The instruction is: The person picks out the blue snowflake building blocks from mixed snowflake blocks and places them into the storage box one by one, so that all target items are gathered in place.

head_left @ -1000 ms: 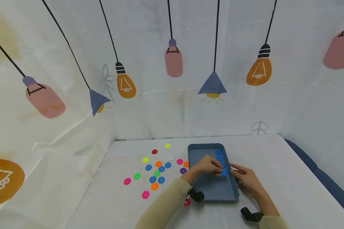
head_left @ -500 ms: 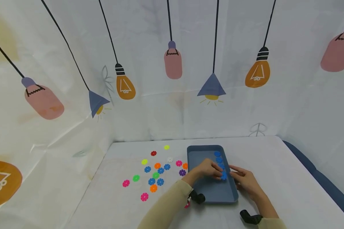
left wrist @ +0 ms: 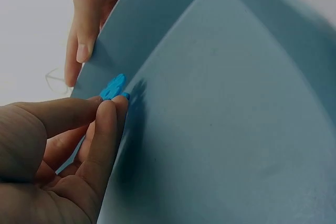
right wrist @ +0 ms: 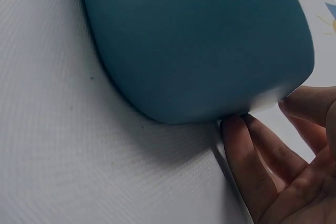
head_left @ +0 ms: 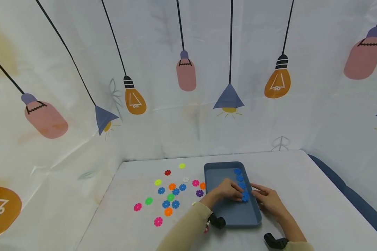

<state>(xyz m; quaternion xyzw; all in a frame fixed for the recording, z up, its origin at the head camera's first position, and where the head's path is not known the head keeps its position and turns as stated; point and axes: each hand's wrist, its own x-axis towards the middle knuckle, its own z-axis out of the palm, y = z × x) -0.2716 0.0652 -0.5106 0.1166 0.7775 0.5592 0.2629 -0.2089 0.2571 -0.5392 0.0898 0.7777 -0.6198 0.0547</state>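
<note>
A blue tray [head_left: 229, 212] lies on the white table, with a row of blue flower-shaped discs [head_left: 238, 174] along its right inner wall. My left hand [head_left: 241, 197] reaches into the tray and pinches a blue disc [head_left: 245, 198] at the near end of that row. In the left wrist view the fingertips [left wrist: 107, 111] hold this blue disc [left wrist: 113, 87] against the tray wall [left wrist: 157, 24]. My right hand [head_left: 258, 192] lies outside the tray, its straight fingers [right wrist: 244, 156] touching the outer wall [right wrist: 194, 40] and holding nothing.
Several loose discs in pink, green, orange, blue, yellow, red, white and purple [head_left: 171, 197] lie scattered left of the tray. Cloth walls printed with lamps close in the back and left. The table's right edge [head_left: 348, 195] runs diagonally.
Both hands stay almost where they were at the tray's right wall. The head view has tipped, so the table and tray sit slightly lower in frame.
</note>
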